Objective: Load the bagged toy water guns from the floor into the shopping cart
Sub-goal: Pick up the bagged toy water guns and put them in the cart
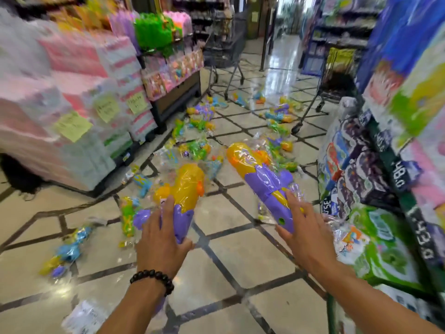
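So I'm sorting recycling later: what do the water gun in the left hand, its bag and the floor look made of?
Water gun in the left hand: looks like glossy moulded plastic, solid yellow and purple with soft highlights.
Its bag: thin clear film, probably plastic, crinkled and glinting.
Floor: polished tiles, stone or ceramic, I cannot tell which; they mirror the lights, with dark strips between.

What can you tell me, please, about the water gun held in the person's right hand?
The water gun is shiny plastic with a yellow tank, an orange cap and a purple body, sealed in a crinkled clear bag. It is held above the tiled floor, angled with the tank away from the person. The right hand grips its purple near end.
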A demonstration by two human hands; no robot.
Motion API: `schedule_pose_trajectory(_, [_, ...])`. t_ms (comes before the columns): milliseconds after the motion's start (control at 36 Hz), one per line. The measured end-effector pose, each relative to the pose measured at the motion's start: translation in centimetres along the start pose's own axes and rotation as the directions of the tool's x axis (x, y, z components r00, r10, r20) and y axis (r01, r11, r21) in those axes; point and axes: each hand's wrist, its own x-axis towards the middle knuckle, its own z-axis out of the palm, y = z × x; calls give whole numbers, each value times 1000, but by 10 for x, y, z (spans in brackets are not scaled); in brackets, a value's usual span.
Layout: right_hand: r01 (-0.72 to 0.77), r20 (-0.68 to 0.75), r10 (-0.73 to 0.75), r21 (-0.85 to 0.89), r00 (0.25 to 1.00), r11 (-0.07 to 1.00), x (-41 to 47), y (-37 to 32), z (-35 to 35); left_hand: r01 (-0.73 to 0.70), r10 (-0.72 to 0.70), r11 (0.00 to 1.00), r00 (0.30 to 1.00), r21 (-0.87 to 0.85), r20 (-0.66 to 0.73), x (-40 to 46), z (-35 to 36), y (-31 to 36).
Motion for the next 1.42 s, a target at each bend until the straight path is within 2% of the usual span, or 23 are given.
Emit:
schedule_pose_trajectory(222, [7, -82, -5, 22, 997, 1000, 18, -68, -161, -52, 56, 997, 994, 53, -93, 49, -163, 50])
schedule_pose_trajectory(361, [-3, -117, 6, 26, 993, 1000, 30, -95, -212, -98, 109, 990, 988, 101, -113, 73, -212, 58])
schedule_pose_trajectory(472, [11, -156, -6, 32, 988, 999, 38, -106, -230, -85, 100, 988, 988, 129, -114, 84, -227, 64])
schedule_pose_trajectory(667, [-18, -146, 23, 35, 989, 999, 69, -112, -233, -90, 102, 988, 990, 124, -93, 123, -218, 65])
schedule_pose_trajectory(833, [-38, -155, 47, 62, 987, 997, 133, -108, -216, -93, 104, 991, 989, 99, -108, 194, -193, 72])
schedule_pose_trajectory(1194, [-90, -128, 115, 182, 985, 979, 364, -93, -184, -79, 84, 996, 991, 44, -107, 423, -120, 144])
schedule_pose_trajectory(1417, [-117, -103, 146, 249, 984, 961, 493, -96, -168, -52, 49, 998, 993, -25, -111, 549, -79, 159])
